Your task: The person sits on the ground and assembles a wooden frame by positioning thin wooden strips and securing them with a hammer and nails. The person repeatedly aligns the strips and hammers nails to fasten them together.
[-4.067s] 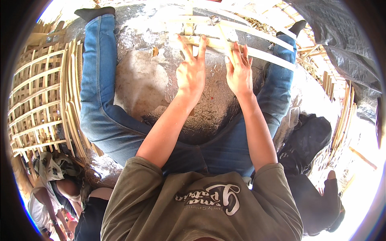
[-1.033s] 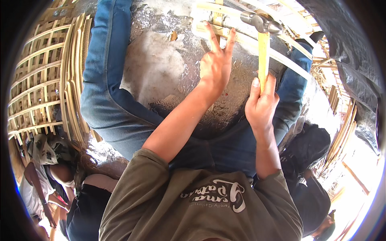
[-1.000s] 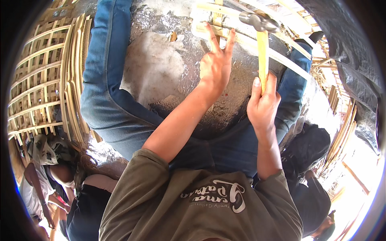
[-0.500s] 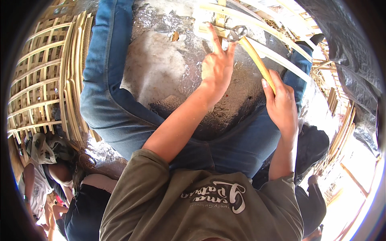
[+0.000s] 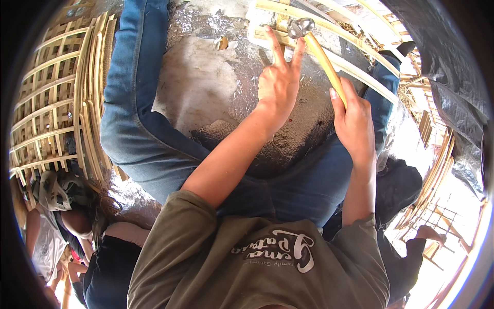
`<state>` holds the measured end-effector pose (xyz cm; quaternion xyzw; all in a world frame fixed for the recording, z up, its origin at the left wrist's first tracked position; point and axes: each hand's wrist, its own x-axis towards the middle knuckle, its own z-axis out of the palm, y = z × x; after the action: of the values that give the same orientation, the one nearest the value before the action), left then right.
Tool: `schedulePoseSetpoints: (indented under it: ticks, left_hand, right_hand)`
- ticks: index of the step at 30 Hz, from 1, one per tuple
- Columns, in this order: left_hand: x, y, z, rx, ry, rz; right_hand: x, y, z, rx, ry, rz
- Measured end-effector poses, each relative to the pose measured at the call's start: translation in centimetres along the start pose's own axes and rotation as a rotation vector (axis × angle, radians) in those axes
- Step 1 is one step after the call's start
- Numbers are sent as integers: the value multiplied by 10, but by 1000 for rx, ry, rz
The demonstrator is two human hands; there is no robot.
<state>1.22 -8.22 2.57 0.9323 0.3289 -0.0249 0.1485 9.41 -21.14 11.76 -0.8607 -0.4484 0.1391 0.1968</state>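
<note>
My right hand is wrapped round the yellow wooden handle of a hammer. Its rounded metal head hovers over or rests on the bamboo strips at the top; I cannot tell whether it touches. My left hand lies just left of the hammer, back upward, with two fingers stretched forward and spread. Those fingertips reach a pale bamboo crosspiece near the hammer head. The remaining fingers are hidden under the palm.
My jeans-clad legs are spread on either side of a stained grey floor sheet. Woven bamboo panels stand at left. Dark plastic sheeting hangs at right. People sit close behind, one in black at lower left.
The hammer head has shifted slightly up and left, with my right hand moving along. My left hand stays nearly in place. At lower right, another person's limb has moved outward.
</note>
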Motion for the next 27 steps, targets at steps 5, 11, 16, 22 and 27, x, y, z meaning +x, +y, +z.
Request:
schedulePoseSetpoints:
  ticks: [5, 11, 16, 22, 27]
  left_hand:
    - [-2, -1, -4, 29, -3, 18]
    - [0, 0, -1, -21, 6, 0]
    - [5, -1, 8, -70, 22, -18]
    - [7, 0, 5, -150, -22, -18]
    - [4, -4, 4, -137, -25, -12]
  right_hand:
    - [-19, 1, -10, 365, -86, 208]
    - [-39, -46, 20, 1543, -54, 604]
    - [-41, -83, 53, 1806, 120, 663]
    - [-31, -112, 71, 1880, 265, 711]
    - [-29, -121, 67, 1851, 154, 727]
